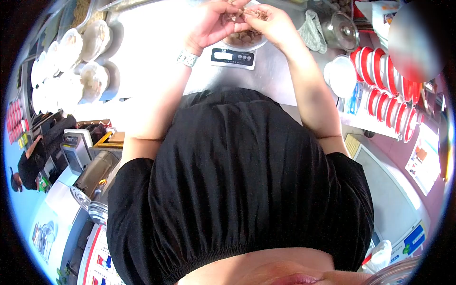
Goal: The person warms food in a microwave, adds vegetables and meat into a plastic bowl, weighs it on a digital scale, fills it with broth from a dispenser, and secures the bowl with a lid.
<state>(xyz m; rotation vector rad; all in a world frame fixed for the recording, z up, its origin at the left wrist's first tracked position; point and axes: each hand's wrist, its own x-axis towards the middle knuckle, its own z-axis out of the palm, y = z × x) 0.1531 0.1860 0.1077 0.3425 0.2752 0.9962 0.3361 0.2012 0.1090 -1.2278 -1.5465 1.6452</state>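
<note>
Near the top centre, a round white bowl (243, 46) with brown pieces of food rests on a digital scale (232, 58). My left hand (213, 23), with a watch at its wrist, is over the bowl's left side, fingers closed round some brown shredded food (233, 16). From the other side my right hand (270, 23) pinches brown shreds (259, 14) above the bowl. Both hands' fingertips nearly meet over it. The scale stands on a shiny metal table.
Bowls with food (95, 40) stand at the left. On the right are a grey cloth (312, 32), a lidded metal pot (343, 31), a white bowl (340, 76) and red-and-white stacks (375, 66). Another person (29, 166) is far left.
</note>
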